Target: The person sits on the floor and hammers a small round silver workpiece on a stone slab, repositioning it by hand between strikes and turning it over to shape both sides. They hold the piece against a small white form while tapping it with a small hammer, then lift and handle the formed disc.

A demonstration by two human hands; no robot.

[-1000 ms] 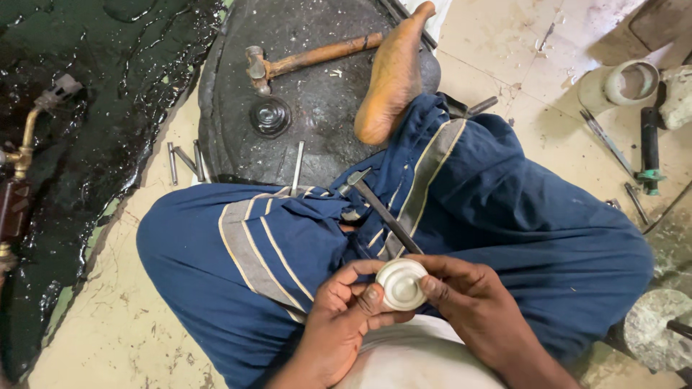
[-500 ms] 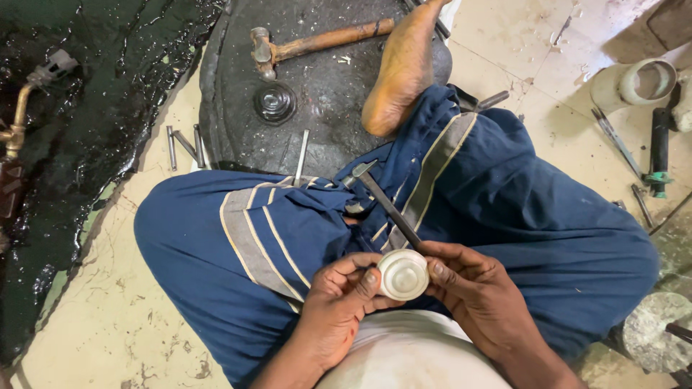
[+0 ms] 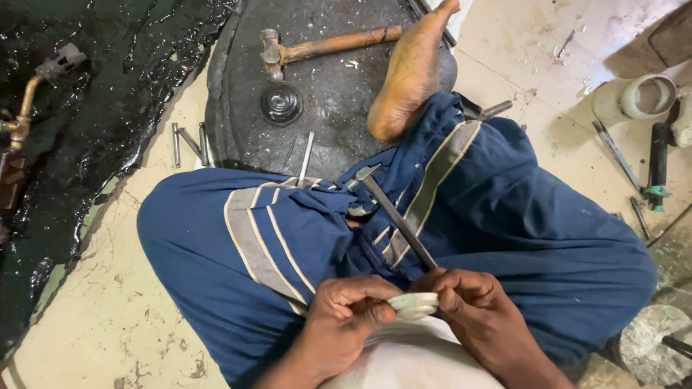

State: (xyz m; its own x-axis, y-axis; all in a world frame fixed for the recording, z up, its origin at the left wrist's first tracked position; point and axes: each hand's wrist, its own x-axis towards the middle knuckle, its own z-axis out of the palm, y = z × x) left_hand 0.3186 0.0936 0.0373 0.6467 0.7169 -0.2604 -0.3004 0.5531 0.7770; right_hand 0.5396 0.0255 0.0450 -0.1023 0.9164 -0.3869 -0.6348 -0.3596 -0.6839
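Both hands, left (image 3: 344, 311) and right (image 3: 472, 306), pinch white disc (image 3: 413, 304) edge-on over lap for steadiness; small hammer (image 3: 393, 212) rests just beyond.

Two hammers (image 3: 317, 47), one white disc (image 3: 412, 305)

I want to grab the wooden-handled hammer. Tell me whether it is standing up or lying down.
Lying down. The hammer rests flat on the dark round slab, its handle pointing right toward the bare foot, its metal head at the left.

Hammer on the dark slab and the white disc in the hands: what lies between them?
In the head view, a round metal knob, then the blue-clad leg.
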